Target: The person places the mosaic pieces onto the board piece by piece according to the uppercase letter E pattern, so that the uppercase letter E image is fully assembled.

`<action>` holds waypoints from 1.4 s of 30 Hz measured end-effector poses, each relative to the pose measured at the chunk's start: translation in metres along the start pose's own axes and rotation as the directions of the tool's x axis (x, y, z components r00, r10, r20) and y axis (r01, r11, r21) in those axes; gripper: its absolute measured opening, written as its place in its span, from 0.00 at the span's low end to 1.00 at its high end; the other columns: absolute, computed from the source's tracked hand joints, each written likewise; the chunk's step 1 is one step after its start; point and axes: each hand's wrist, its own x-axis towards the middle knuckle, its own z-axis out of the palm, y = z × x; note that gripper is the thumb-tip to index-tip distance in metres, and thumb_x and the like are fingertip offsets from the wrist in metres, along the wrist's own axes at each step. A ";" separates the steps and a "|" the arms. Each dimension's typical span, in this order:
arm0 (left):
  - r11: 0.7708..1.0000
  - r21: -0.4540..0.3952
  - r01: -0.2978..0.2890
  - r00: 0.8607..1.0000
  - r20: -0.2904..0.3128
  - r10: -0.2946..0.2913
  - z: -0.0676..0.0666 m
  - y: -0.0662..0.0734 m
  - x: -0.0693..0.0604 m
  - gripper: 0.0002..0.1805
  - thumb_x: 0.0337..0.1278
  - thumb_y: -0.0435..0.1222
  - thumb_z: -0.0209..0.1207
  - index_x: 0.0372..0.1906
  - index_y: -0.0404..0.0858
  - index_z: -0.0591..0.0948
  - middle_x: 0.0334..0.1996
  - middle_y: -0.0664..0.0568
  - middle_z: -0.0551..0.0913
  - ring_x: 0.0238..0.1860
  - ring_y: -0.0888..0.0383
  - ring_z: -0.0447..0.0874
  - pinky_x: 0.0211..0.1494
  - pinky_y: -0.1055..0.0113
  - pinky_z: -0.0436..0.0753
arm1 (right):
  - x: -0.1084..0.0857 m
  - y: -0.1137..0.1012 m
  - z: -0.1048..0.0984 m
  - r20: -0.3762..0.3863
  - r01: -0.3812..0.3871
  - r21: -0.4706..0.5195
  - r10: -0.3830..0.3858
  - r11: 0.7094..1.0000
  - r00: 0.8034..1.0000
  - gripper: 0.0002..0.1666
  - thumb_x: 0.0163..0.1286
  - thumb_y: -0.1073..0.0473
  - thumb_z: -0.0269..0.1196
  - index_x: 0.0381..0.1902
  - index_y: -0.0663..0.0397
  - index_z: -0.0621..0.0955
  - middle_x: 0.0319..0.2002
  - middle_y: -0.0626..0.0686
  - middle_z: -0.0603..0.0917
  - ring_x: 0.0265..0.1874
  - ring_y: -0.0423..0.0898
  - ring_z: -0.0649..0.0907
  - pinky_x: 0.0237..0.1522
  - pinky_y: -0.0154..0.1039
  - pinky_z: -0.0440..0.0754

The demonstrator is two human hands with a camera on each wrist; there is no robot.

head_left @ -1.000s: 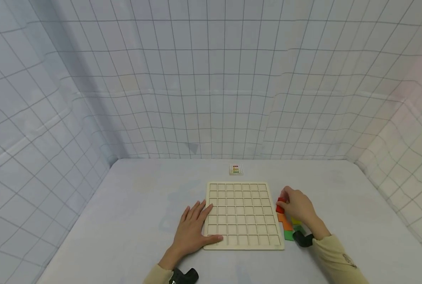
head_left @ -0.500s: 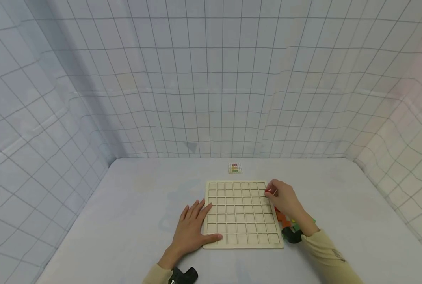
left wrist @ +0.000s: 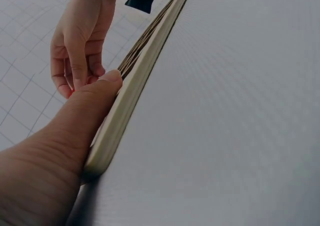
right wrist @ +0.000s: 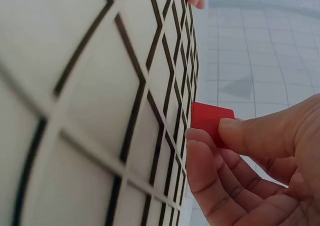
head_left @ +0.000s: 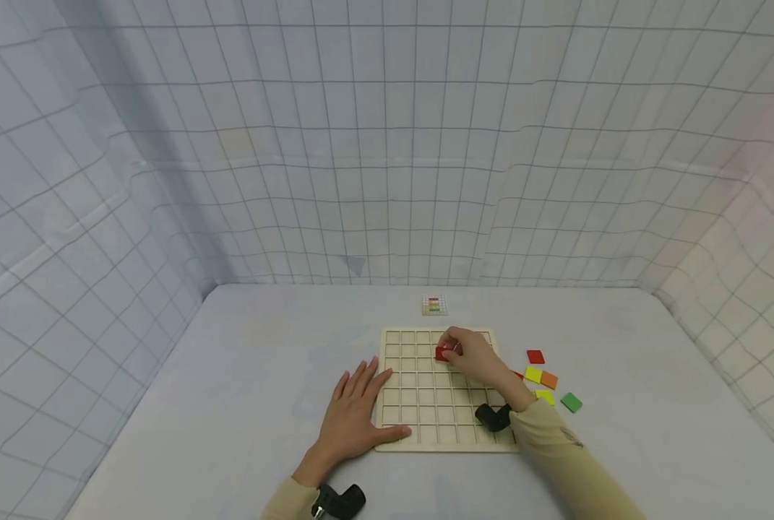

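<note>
A cream board (head_left: 419,415) divided into square cells by raised lines lies flat on the white table. My left hand (head_left: 353,413) rests along its left edge with the fingers straight and spread; the thumb lies over the near left corner. Above the upper middle cells, my right hand (head_left: 476,357) pinches a red square tile (right wrist: 211,120) between thumb and fingers. In the right wrist view the tile is tilted at the board's surface; whether it touches cannot be told. My right hand covers some of the upper right cells.
Loose tiles lie right of the board: a red tile (head_left: 535,357), a yellow tile (head_left: 532,374), an orange tile (head_left: 548,380) and a green tile (head_left: 572,402). The right forearm partly hides others. A small patterned card (head_left: 435,305) lies behind the board.
My right hand has carried the red tile left and slightly up, from the tile pile to above the board. Some loose tiles have come into sight. The left hand stays in place.
</note>
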 end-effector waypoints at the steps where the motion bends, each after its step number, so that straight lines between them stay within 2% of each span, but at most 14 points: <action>1: 1.000 0.000 0.000 1.000 0.007 0.000 -0.001 0.000 0.000 0.57 0.39 0.75 0.53 0.72 0.45 0.62 0.73 0.48 0.52 0.73 0.50 0.44 0.71 0.52 0.41 | 0.002 -0.001 0.002 0.003 -0.002 0.010 0.002 1.000 1.000 0.06 0.64 0.71 0.60 0.36 0.56 0.80 0.31 0.49 0.79 0.26 0.41 0.76 0.31 0.38 0.75; 7: 0.999 0.034 -0.028 0.999 0.040 0.027 -0.002 -0.001 0.001 0.58 0.41 0.75 0.51 0.74 0.45 0.57 0.74 0.51 0.50 0.73 0.50 0.42 0.71 0.50 0.41 | 0.014 -0.006 0.012 0.007 -0.046 0.043 0.045 0.998 0.999 0.09 0.64 0.73 0.58 0.37 0.55 0.80 0.32 0.48 0.79 0.27 0.41 0.78 0.30 0.37 0.76; 13: 0.998 0.042 -0.046 0.998 0.052 0.043 0.000 -0.002 0.000 0.57 0.42 0.75 0.49 0.74 0.45 0.57 0.74 0.52 0.51 0.73 0.50 0.42 0.70 0.49 0.40 | 0.020 -0.007 0.021 -0.012 -0.087 0.050 0.088 0.995 0.996 0.07 0.64 0.72 0.59 0.36 0.55 0.80 0.31 0.48 0.79 0.27 0.41 0.79 0.27 0.37 0.77; 20: 0.998 0.037 -0.041 0.999 0.037 0.039 -0.001 0.000 -0.001 0.57 0.42 0.75 0.50 0.74 0.45 0.58 0.74 0.52 0.52 0.73 0.50 0.43 0.70 0.48 0.41 | 0.023 -0.009 0.023 -0.045 -0.094 -0.002 0.094 0.996 0.995 0.06 0.62 0.69 0.64 0.34 0.53 0.82 0.30 0.47 0.81 0.29 0.43 0.80 0.31 0.40 0.77; 25: 0.998 0.052 -0.040 0.999 0.037 0.038 0.000 -0.001 0.000 0.56 0.42 0.76 0.48 0.74 0.45 0.59 0.73 0.52 0.53 0.73 0.51 0.44 0.70 0.48 0.42 | 0.023 -0.010 0.024 -0.045 -0.131 -0.059 0.129 0.990 0.991 0.06 0.60 0.66 0.66 0.34 0.50 0.83 0.32 0.46 0.82 0.30 0.43 0.80 0.32 0.40 0.77; 35: 0.998 0.054 -0.043 0.999 0.030 0.042 -0.001 -0.001 0.001 0.56 0.43 0.76 0.48 0.73 0.45 0.60 0.73 0.52 0.54 0.73 0.50 0.45 0.70 0.48 0.43 | 0.020 -0.013 0.022 -0.017 -0.137 -0.105 0.136 0.985 0.991 0.12 0.56 0.68 0.67 0.39 0.54 0.85 0.36 0.49 0.78 0.32 0.45 0.77 0.36 0.43 0.77; 42: 0.998 0.048 -0.049 0.999 0.016 0.048 -0.001 -0.001 0.000 0.55 0.43 0.75 0.50 0.73 0.45 0.61 0.73 0.52 0.55 0.73 0.50 0.46 0.70 0.47 0.44 | 0.018 -0.013 0.022 -0.003 -0.111 -0.153 0.111 0.982 0.994 0.13 0.57 0.66 0.69 0.42 0.56 0.85 0.35 0.51 0.75 0.30 0.44 0.73 0.34 0.41 0.74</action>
